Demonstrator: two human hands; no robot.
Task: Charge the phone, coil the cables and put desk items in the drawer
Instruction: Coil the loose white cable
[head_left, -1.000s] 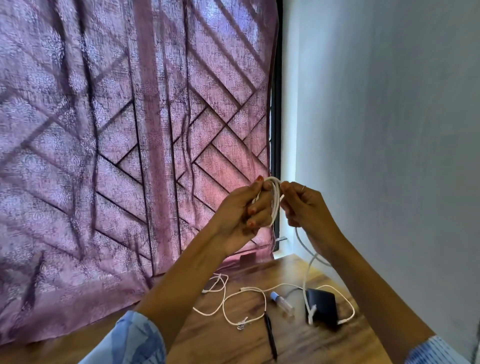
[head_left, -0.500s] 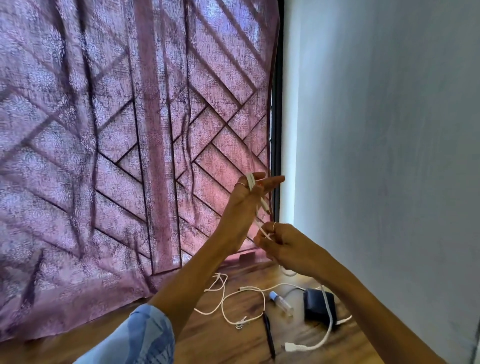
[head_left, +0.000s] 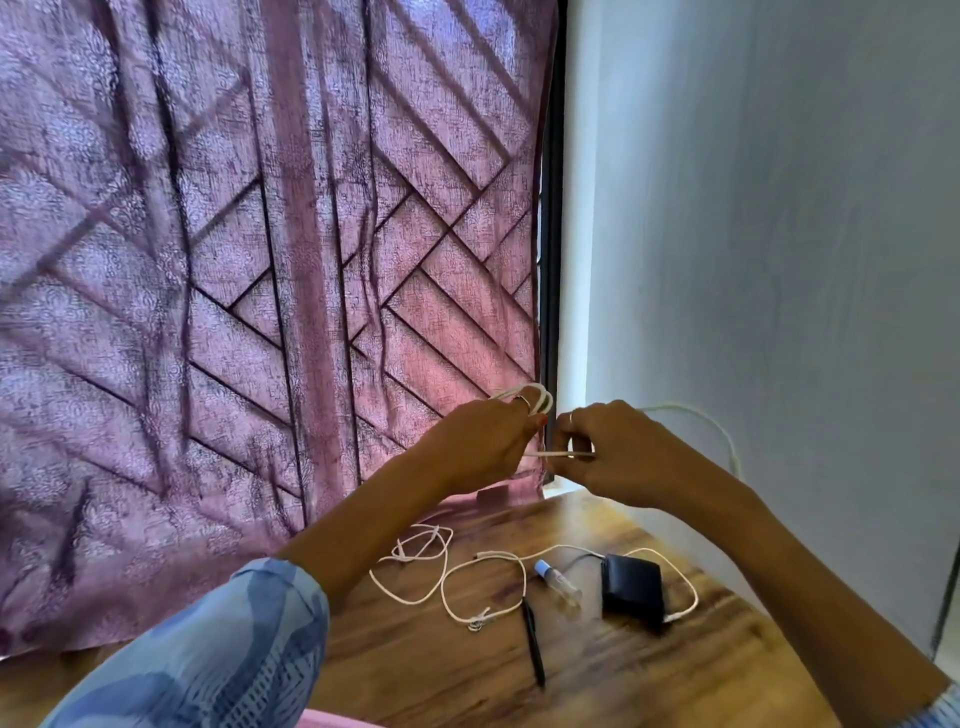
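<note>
Hands above wooden desk (head_left: 649, 675): left hand (head_left: 480, 447) grips thin white cable (head_left: 535, 397) wound in loops; right hand (head_left: 613, 457) pinches its taut strand, rest trailing right.

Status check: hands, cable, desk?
Left hand holds white cable loops. Right hand pinches a strand taut. Second cable uncoiled on desk, with pen.
</note>
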